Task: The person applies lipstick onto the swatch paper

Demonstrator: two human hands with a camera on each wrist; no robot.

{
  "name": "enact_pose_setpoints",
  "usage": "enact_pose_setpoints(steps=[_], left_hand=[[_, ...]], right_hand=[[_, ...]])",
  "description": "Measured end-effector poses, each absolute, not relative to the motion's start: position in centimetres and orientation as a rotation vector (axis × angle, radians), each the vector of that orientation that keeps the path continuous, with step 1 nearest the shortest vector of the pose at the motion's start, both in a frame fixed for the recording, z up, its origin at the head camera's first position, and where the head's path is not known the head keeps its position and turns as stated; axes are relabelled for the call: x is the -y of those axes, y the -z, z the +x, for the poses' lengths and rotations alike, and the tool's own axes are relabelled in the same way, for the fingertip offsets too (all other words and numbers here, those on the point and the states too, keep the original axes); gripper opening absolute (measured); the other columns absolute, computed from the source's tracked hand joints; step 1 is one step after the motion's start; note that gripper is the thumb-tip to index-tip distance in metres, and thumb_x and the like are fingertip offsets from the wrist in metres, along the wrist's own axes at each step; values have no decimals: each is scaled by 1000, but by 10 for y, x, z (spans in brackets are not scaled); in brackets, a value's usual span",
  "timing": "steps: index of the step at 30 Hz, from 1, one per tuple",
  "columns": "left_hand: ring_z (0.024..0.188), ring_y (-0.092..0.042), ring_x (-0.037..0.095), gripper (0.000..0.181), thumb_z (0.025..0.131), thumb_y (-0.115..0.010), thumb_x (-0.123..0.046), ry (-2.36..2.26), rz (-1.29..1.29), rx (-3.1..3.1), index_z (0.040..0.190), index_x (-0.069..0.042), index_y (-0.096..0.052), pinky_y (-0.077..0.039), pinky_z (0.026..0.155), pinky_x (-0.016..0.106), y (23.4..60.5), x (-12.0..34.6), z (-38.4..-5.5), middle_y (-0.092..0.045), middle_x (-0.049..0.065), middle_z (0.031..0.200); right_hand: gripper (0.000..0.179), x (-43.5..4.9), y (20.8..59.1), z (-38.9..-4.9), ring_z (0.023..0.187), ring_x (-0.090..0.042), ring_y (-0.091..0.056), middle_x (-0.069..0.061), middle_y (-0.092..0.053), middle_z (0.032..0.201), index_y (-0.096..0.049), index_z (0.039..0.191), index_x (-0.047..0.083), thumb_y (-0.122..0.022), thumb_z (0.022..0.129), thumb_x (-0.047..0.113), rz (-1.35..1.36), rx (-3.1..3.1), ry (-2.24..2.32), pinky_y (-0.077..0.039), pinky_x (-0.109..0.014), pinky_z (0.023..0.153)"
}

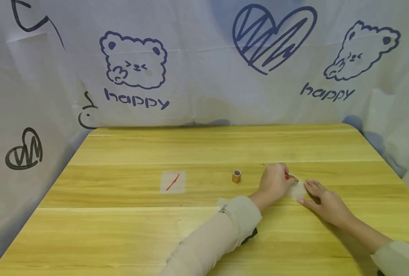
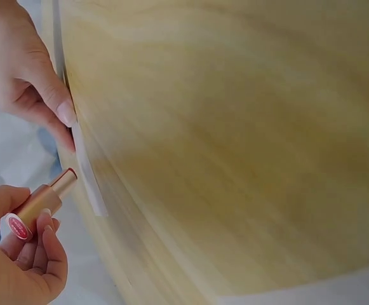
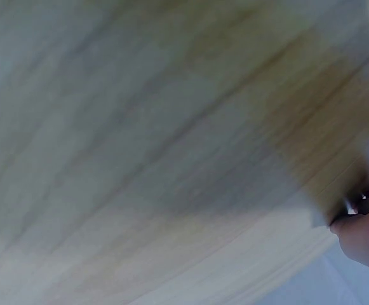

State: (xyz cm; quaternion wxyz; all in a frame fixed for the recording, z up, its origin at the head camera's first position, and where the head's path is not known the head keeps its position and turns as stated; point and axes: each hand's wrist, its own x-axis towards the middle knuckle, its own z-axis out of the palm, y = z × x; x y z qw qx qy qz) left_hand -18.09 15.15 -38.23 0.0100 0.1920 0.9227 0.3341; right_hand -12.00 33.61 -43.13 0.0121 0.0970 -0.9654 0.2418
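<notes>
A gold lipstick (image 2: 39, 204) with a red tip and a red label on its base is gripped between the thumb and fingers of my left hand (image 1: 274, 179). In the left wrist view its tip points toward a white paper (image 2: 90, 175) lying on the table. In the head view this paper (image 1: 297, 191) is partly covered by both hands. My right hand (image 1: 330, 204) rests at the paper's right side, fingers extended, with thumb and fingertips on its edge. Part of the right hand (image 3: 365, 232) shows dimly at the right edge of the right wrist view.
A gold lipstick cap (image 1: 236, 176) stands upright left of my left hand. Farther left lies a square paper (image 1: 164, 183) with a red diagonal line. Small red specks mark the wooden table (image 1: 121, 230). A printed white cloth (image 1: 197, 69) hangs behind it.
</notes>
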Motion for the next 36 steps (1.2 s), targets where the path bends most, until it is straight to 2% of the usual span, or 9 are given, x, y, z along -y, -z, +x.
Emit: enact_pose_setpoints(steps=[13,26,36], left_hand=[[72,-66,2,16,92,-84,-20,-1073,617,-2866,95,-6,-77,-46,58,9,383,-156,-184,-76,0,88],[60,-51,0,19,95,-81,-25,-843,626,-2921,84,-11,-73,-39,53,10,384,-165,-186,-68,-6,74],[71,-64,-2,13,96,-79,-29,-670,622,-2955,91,-17,-77,-45,59,8,377,-170,-186,-74,-10,84]], right_hand=[[67,-336,432,-120,135,-67,-36,-47,-40,145,-47,138,-25,-77,96,20,329,2981,-771,-40,-75,102],[67,-336,433,-119,134,-67,-37,-46,-41,145,-48,138,-24,-76,97,21,316,2983,-766,-40,-75,102],[66,-337,434,-119,133,-67,-37,-46,-41,144,-48,137,-24,-77,96,20,337,2959,-782,-41,-75,101]])
